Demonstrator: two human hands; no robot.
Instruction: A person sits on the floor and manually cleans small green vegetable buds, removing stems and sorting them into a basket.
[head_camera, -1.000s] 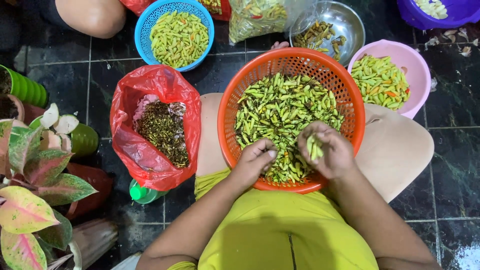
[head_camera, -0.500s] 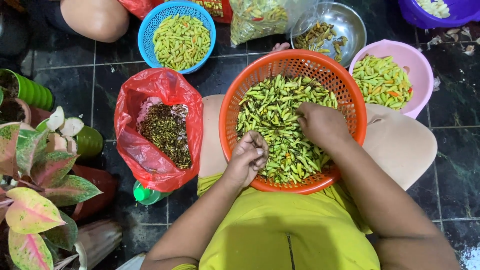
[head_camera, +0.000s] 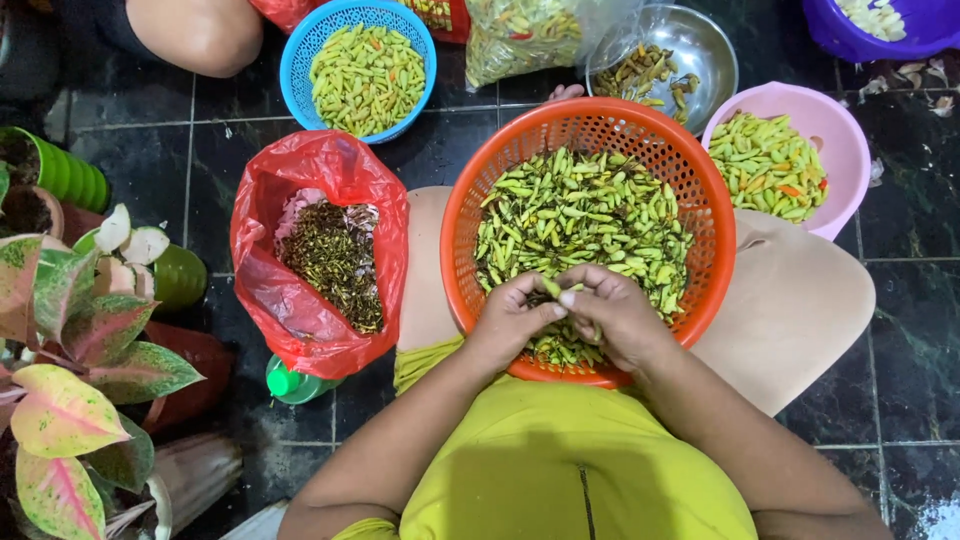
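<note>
Dark marbled tile floor (head_camera: 900, 330), pale grout lines; seated, orange basket (head_camera: 470, 250) across the lap. Both hands low in the basket, at 6 o'clock of its rim. Left hand (head_camera: 510, 320) and right hand (head_camera: 620, 320) closed together on one small green chili (head_camera: 552, 289), pinched between fingertips, apparently at the stem. Basket heaped with unsorted green chilies (head_camera: 585, 215); by that heap, most of the work judged outstanding. Finished lots: pink bowl (head_camera: 830, 130) at 2 o'clock, blue basket (head_camera: 300, 60) at 11 o'clock, both holding clean pods. Red plastic bag (head_camera: 260, 240) at 9 o'clock, open, partly filled with dark stems. Clear bag of chilies (head_camera: 530, 35) at 12 o'clock; no labels legible. Steel bowl (head_camera: 715, 60) beside it.
</note>
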